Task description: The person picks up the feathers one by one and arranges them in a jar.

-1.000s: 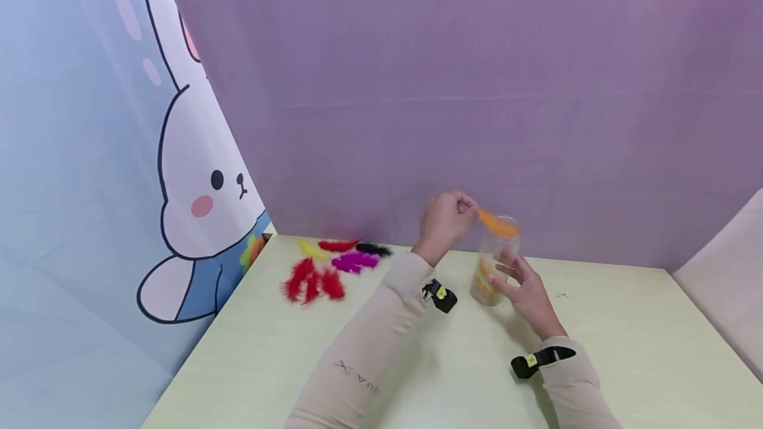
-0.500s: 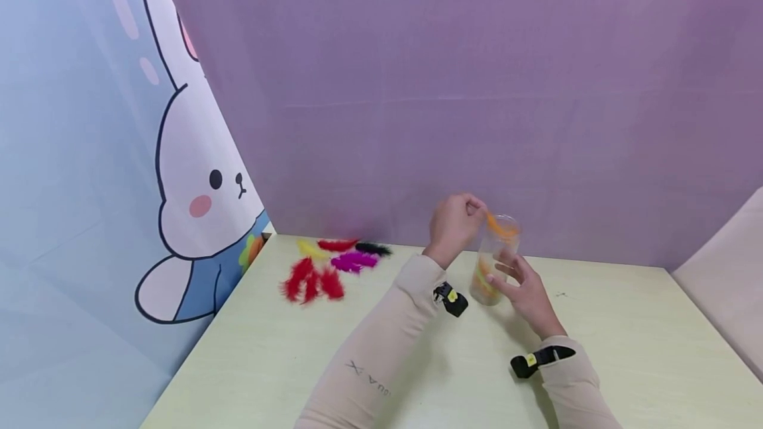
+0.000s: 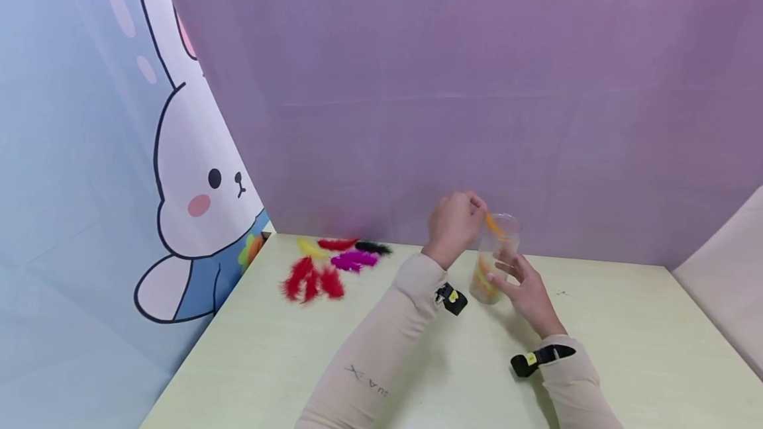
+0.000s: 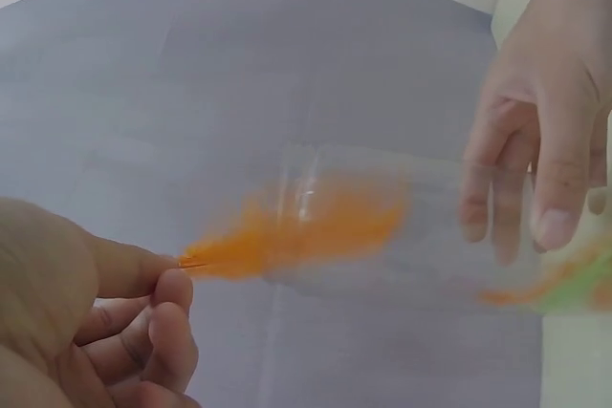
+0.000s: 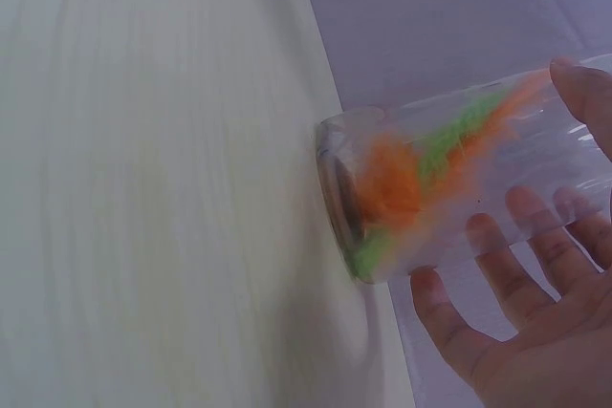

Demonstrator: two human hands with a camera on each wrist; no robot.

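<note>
My left hand (image 3: 456,225) pinches an orange feather (image 4: 325,231) by its quill between thumb and forefinger. The feather's fluffy end lies inside the mouth of a tall clear plastic cup (image 3: 484,288), while the quill end stays outside the rim. Around the side of the cup curl the thumb and fingers of my right hand (image 3: 530,296), with the cup upright on the table. Down in the cup, the right wrist view shows orange feathers (image 5: 392,183) and green feathers (image 5: 464,131) near the base.
On the pale table (image 3: 238,363), left of the hands, lie several red feathers (image 3: 311,282), a yellow one (image 3: 312,249), a magenta bunch (image 3: 354,261) and a black one (image 3: 372,249). A purple cloth (image 3: 477,85) hangs behind, beside a rabbit-print curtain (image 3: 77,184).
My left hand has shifted slightly right toward the cup, and the orange feather points more steeply down into its mouth. The right hand and cup have hardly moved.
</note>
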